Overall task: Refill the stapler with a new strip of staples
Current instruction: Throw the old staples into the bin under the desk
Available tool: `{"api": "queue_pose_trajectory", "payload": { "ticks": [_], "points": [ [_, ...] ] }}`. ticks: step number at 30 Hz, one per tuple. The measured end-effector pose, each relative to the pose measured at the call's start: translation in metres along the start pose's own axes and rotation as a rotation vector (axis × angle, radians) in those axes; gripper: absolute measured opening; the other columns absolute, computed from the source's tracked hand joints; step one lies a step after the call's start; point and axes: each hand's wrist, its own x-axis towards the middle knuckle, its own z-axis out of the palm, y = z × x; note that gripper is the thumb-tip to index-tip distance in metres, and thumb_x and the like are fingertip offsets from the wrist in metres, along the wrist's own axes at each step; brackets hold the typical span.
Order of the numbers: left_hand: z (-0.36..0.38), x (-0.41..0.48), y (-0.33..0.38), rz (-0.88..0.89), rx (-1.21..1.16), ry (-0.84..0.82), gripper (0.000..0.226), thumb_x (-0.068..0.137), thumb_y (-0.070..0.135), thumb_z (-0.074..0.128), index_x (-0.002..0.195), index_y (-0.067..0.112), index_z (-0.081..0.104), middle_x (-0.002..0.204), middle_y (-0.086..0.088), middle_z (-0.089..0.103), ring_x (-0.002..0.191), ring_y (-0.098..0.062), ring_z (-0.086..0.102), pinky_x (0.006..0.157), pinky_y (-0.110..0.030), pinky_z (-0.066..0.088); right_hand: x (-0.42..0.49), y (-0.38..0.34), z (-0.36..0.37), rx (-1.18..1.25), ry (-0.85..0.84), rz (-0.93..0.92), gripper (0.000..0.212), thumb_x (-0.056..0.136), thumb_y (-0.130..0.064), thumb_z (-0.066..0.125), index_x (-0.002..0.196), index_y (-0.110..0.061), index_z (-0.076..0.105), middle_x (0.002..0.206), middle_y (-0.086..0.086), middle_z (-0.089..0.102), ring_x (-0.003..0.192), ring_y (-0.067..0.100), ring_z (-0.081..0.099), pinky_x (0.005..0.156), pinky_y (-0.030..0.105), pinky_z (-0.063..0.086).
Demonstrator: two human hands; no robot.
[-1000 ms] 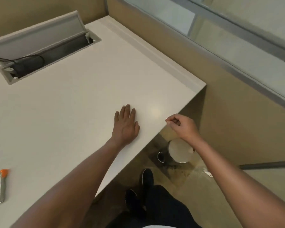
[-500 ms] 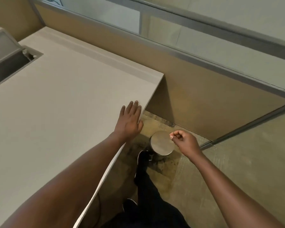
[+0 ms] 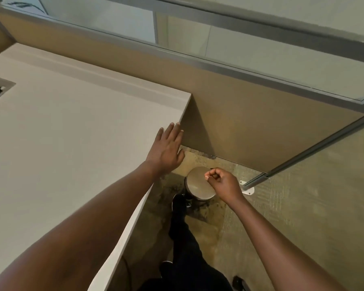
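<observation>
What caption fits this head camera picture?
Left hand flat on desk edge; pinched right hand above lidded bin.

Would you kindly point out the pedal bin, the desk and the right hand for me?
pedal bin (image 3: pixel 194 185): head view, bare part of its round metal lid.
desk (image 3: pixel 72 143): head view, bare white top.
right hand (image 3: pixel 224 183): head view, back of the closed hand.

Left hand (image 3: pixel 166 148) reaches out flat, palm down, fingers (image 3: pixel 172 131) straight and close together. Right hand (image 3: pixel 224 183) hangs lower, curled loosely, fingertips pinched against the thumb. Both forearms bare and extended.
</observation>
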Motion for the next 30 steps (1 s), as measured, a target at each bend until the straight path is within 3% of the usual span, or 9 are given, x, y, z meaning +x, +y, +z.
{"api": "queue_pose_trajectory", "payload": {
  "ticks": [5,11,20,26,30],
  "points": [
    [-0.002,0.022,-0.002,0.029,0.021,-0.001,0.068,0.103,0.048,0.031,0.160,0.013,0.024,0.171,-0.011,0.007,0.159,-0.029,0.001,0.127,-0.049,0.002,0.020,0.006,0.005,0.007,0.024,0.020,0.006,0.092,-0.020,0.068,0.092,-0.021,0.074,0.083,-0.012,0.070,0.077,0.001,0.064,0.063,0.010,0.044],
    [0.004,0.030,-0.001,0.052,0.103,-0.014,0.068,0.102,0.051,0.031,0.158,0.013,0.030,0.171,-0.014,0.008,0.158,-0.033,0.001,0.126,-0.051,0.003,0.042,0.026,0.012,0.084,0.067,0.092,0.006,0.092,-0.022,0.068,0.096,-0.021,0.073,0.084,-0.008,0.070,0.080,0.011,0.067,0.068,0.029,0.057],
    [0.007,0.032,-0.002,0.058,0.069,0.011,0.065,0.102,0.049,0.034,0.154,0.010,0.039,0.170,-0.016,0.014,0.158,-0.033,0.006,0.127,-0.053,0.010,0.067,0.093,0.062,0.483,0.139,0.594,0.010,0.096,-0.008,0.060,0.099,-0.004,0.069,0.088,0.011,0.072,0.067,0.014,0.064,0.062,0.027,0.057],
    [0.008,0.032,-0.003,0.060,0.070,0.033,0.064,0.102,0.049,0.035,0.151,0.008,0.043,0.169,-0.017,0.017,0.158,-0.034,0.008,0.127,-0.053,0.011,0.090,0.121,0.093,0.649,0.186,0.790,0.011,0.099,-0.005,0.056,0.104,-0.003,0.065,0.078,0.006,0.065,0.065,0.012,0.061,0.057,0.022,0.053],
    [0.011,0.033,-0.004,0.057,0.066,0.053,0.064,0.102,0.050,0.033,0.150,0.009,0.046,0.169,-0.016,0.018,0.158,-0.033,0.009,0.127,-0.053,0.012,0.108,0.136,0.102,0.707,0.230,0.859,0.012,0.101,-0.005,0.051,0.101,-0.004,0.063,0.082,0.010,0.065,0.063,0.013,0.059,0.047,0.019,0.052]
  ]
}}
